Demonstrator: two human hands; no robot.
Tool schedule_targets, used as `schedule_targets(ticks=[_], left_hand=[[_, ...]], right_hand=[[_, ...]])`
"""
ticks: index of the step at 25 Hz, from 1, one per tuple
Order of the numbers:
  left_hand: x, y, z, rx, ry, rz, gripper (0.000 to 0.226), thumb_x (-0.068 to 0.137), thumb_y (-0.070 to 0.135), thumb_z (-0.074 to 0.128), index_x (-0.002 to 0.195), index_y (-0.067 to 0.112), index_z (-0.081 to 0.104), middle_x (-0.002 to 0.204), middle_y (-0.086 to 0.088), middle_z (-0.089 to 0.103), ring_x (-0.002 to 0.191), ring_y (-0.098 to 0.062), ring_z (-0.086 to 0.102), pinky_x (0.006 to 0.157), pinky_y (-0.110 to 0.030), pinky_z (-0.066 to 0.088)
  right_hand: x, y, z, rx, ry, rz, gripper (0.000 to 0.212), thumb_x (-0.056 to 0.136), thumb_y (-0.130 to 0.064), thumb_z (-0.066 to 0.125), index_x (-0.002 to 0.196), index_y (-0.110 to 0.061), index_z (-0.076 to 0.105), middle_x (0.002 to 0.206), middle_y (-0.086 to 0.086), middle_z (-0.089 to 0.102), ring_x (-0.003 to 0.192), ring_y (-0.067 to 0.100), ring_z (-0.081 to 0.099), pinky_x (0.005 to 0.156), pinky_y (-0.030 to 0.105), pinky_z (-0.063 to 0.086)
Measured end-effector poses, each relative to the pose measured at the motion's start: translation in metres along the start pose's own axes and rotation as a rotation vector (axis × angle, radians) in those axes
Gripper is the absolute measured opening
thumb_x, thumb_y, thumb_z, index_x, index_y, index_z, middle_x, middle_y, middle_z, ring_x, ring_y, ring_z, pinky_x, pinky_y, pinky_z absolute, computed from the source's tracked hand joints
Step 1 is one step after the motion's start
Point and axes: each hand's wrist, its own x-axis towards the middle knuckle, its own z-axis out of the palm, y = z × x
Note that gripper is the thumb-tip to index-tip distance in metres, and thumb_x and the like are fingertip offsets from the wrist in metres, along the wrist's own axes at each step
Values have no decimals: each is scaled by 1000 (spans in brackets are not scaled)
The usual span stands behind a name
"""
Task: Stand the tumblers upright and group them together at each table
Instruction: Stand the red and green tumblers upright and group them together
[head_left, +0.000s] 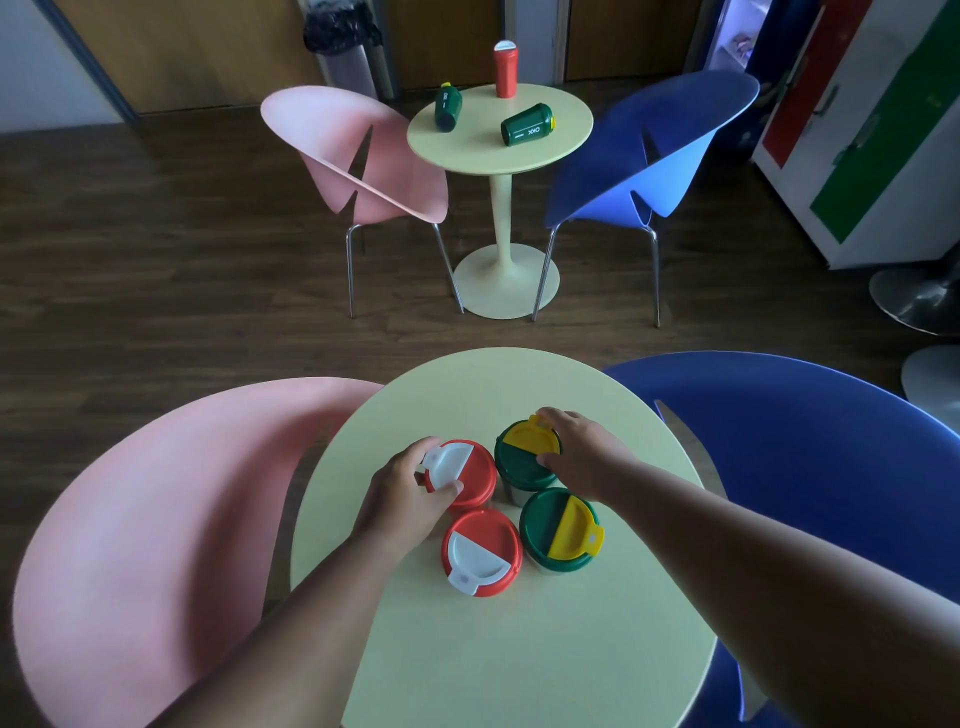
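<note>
Several tumblers stand upright in a tight cluster on the near round table (467, 649). My left hand (405, 493) grips the far red tumbler (470, 478) by its lid. My right hand (582, 457) grips the far green tumbler (519, 465) by its yellow-flapped lid. A second red tumbler (480, 551) and a second green tumbler (558, 530) stand in front of them, untouched. On the far round table (566, 140) a red tumbler (505, 70) stands upright, and two green tumblers (448, 106) (527, 124) lie on their sides.
A pink chair (130, 545) is left of the near table and a blue chair (810, 441) right of it. Another pink chair (337, 156) and blue chair (675, 145) flank the far table. A cabinet (883, 130) stands at right, a bin (343, 47) at the back.
</note>
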Motion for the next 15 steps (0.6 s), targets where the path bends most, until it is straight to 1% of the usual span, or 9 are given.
schedule_targets(ticks=[7,9,11,12,13,14,15], left_hand=[[3,-4,2,4,-17,-1,64,81,38,79,138,34,52,135,6,61,113,-16,62,89,-26,48],[3,-3,1,25,-34,-4,67,83,40,77,143,32,48,140,5,57,118,-17,58,92,-28,47],[-3,1,0,81,8,20,70,84,43,75,145,29,44,142,4,51,126,-18,51,98,-32,46],[-10,4,0,104,68,55,68,83,45,74,143,27,46,138,3,51,126,-18,50,97,-34,46],[-20,6,0,110,138,121,64,82,46,73,137,25,51,131,3,54,122,-19,52,94,-34,48],[-31,8,2,106,181,204,60,79,50,72,130,23,56,123,4,58,115,-19,56,90,-34,49],[-44,9,5,103,187,283,58,77,54,69,125,22,60,116,5,60,109,-17,58,87,-34,51]], right_hand=[[-1,-2,3,25,19,23,62,97,-24,59,152,-26,31,152,3,43,130,28,49,95,35,47],[-2,-3,1,23,6,19,64,97,-26,59,154,-26,28,153,4,42,130,28,50,95,35,47],[-7,-2,-1,32,1,35,68,98,-32,58,155,-26,22,153,6,39,127,28,52,92,34,48],[-13,-1,-1,43,9,49,69,97,-36,58,155,-25,21,153,8,39,124,27,54,90,33,48],[-20,1,0,57,23,59,69,96,-39,58,154,-24,24,151,8,40,120,26,56,91,34,50],[-29,5,2,74,36,65,68,95,-42,59,152,-24,28,149,8,43,118,24,58,91,35,51],[-41,9,5,96,36,72,67,92,-45,61,149,-24,32,146,5,45,116,22,58,91,35,52]])
